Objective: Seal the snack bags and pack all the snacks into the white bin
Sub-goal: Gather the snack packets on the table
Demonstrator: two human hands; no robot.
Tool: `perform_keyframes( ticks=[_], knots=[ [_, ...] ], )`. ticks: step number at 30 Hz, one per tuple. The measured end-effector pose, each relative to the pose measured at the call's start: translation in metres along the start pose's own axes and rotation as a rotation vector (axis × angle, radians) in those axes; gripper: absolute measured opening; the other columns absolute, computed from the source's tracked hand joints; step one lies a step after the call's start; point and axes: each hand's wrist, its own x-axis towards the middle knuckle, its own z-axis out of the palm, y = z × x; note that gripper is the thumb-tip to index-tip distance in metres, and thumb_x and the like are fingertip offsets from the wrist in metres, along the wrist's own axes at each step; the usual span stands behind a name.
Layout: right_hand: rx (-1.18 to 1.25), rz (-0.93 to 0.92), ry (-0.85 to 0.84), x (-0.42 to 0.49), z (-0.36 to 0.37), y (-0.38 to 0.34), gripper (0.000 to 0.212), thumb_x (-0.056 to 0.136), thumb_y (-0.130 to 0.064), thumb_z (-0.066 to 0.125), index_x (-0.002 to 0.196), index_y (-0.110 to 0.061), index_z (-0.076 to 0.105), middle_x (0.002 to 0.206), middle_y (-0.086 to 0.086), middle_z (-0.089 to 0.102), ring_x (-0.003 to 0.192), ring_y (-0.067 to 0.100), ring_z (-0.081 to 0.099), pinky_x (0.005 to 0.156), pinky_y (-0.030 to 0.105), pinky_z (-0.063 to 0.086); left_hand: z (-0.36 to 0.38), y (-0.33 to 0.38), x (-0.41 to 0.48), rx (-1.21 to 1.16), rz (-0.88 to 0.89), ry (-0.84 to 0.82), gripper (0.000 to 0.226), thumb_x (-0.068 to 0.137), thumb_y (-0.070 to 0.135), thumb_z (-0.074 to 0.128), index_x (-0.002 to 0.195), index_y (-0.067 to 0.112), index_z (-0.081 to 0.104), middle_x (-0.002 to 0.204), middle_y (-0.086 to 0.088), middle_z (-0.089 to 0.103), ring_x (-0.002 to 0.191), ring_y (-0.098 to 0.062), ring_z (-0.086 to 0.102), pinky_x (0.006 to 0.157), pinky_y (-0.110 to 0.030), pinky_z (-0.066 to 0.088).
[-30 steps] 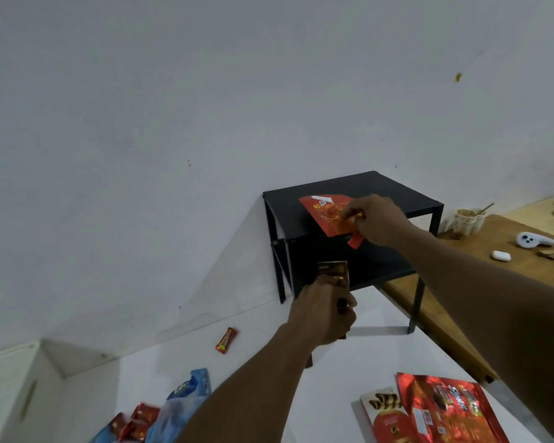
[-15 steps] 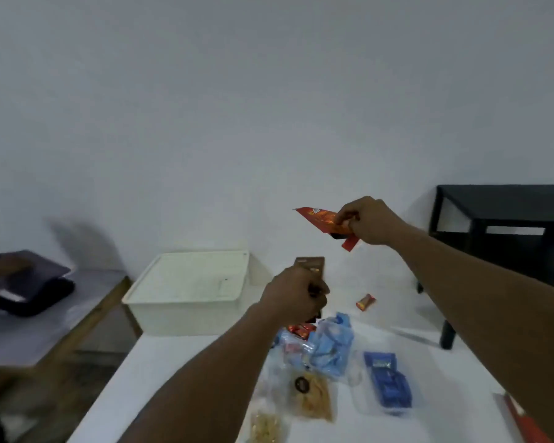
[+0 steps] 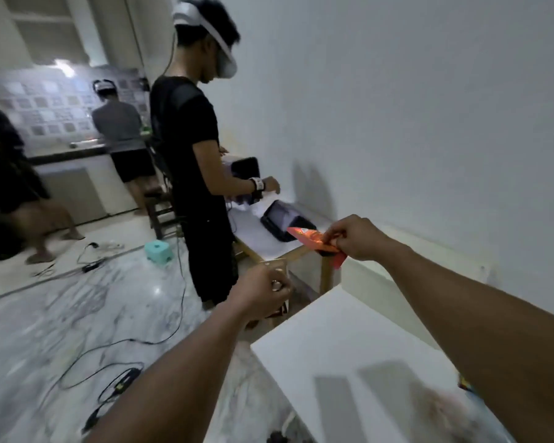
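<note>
Both your hands are raised off the white table (image 3: 349,340): your right hand (image 3: 355,238) pinches a red snack bag (image 3: 311,239), and your left hand (image 3: 263,294) is clenched around a small brown packet (image 3: 277,266). Beyond them a person in black (image 3: 192,155) stands at a wooden table (image 3: 296,251).

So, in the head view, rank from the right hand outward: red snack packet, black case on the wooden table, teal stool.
1. red snack packet: pinched in the right hand.
2. black case: just left, behind the packet.
3. teal stool: far left, on the floor.
</note>
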Motion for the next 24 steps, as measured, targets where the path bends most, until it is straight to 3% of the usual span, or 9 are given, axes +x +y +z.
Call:
perform_keyframes(
  ticks=[2,5,8,12,15,18,22,24],
  knots=[
    [0.026,-0.058,-0.103,0.027,0.047,-0.022,0.026,0.089,-0.009,0.057,0.091,-0.022,0.079,0.092,0.001,0.075,0.082,0.02,0.07,0.079,0.031,0.057,-0.004,-0.041,-0.02,-0.009,-0.128,0.017,0.019,0.079,0.034,0.063,0.091,0.032,0.077,0.092,0.01,0.071,0.085,-0.013,0.064,0.076,-0.036,0.056],
    [0.033,-0.137,-0.275,0.051,0.135,-0.052,0.026,0.087,-0.008,0.059,0.086,-0.025,0.078,0.079,0.0,0.071,0.069,0.014,0.064,0.06,0.022,0.047,0.003,-0.105,-0.067,-0.055,-0.362,0.043,0.021,0.078,0.032,0.062,0.091,0.031,0.078,0.099,0.007,0.071,0.086,-0.014,0.066,0.077,-0.034,0.056],
    [0.066,-0.173,-0.492,0.045,0.241,-0.074,0.026,0.084,-0.005,0.059,0.091,-0.021,0.079,0.079,-0.001,0.067,0.073,0.015,0.06,0.062,0.019,0.04,0.028,-0.165,-0.136,-0.115,-0.625,0.023,0.018,0.078,0.032,0.064,0.09,0.034,0.077,0.102,0.01,0.067,0.09,-0.011,0.066,0.08,-0.031,0.055],
    [0.096,-0.153,-0.838,-0.007,0.386,-0.076,0.03,0.083,-0.003,0.056,0.095,-0.019,0.078,0.09,-0.002,0.067,0.08,0.013,0.061,0.057,0.01,0.04,0.082,-0.224,-0.232,-0.258,-0.961,0.009,0.016,0.077,0.032,0.062,0.087,0.039,0.074,0.086,0.023,0.063,0.084,-0.006,0.062,0.078,-0.031,0.054],
    [0.128,-0.058,-1.054,-0.063,0.498,-0.043,0.029,0.085,-0.002,0.057,0.092,-0.021,0.078,0.092,-0.001,0.073,0.086,0.017,0.068,0.071,0.019,0.051,0.151,-0.267,-0.288,-0.374,-1.148,-0.037,0.015,0.079,0.031,0.063,0.086,0.038,0.074,0.089,0.016,0.068,0.084,-0.011,0.067,0.078,-0.031,0.056],
    [0.161,0.079,-1.176,-0.111,0.61,0.01,0.026,0.087,0.0,0.057,0.093,-0.014,0.078,0.097,0.002,0.073,0.098,0.022,0.068,0.083,0.024,0.051,0.239,-0.321,-0.33,-0.438,-1.235,-0.089,0.015,0.081,0.031,0.062,0.083,0.041,0.073,0.095,0.012,0.072,0.088,-0.009,0.067,0.077,-0.023,0.051],
    [0.247,0.328,-1.179,-0.138,0.733,0.076,0.018,0.09,-0.001,0.06,0.094,-0.006,0.076,0.087,0.009,0.077,0.085,0.027,0.074,0.086,0.046,0.059,0.343,-0.395,-0.355,-0.513,-1.336,-0.072,0.015,0.085,0.03,0.065,0.094,0.031,0.077,0.102,0.007,0.074,0.095,-0.014,0.069,0.085,-0.033,0.056],
    [0.247,0.373,-1.142,-0.145,0.788,0.1,0.017,0.09,-0.004,0.062,0.096,-0.009,0.076,0.089,0.007,0.077,0.086,0.025,0.074,0.088,0.046,0.058,0.387,-0.429,-0.361,-0.55,-1.376,-0.035,0.015,0.087,0.031,0.065,0.095,0.03,0.077,0.096,0.009,0.072,0.091,-0.015,0.07,0.082,-0.035,0.058]
  ],
)
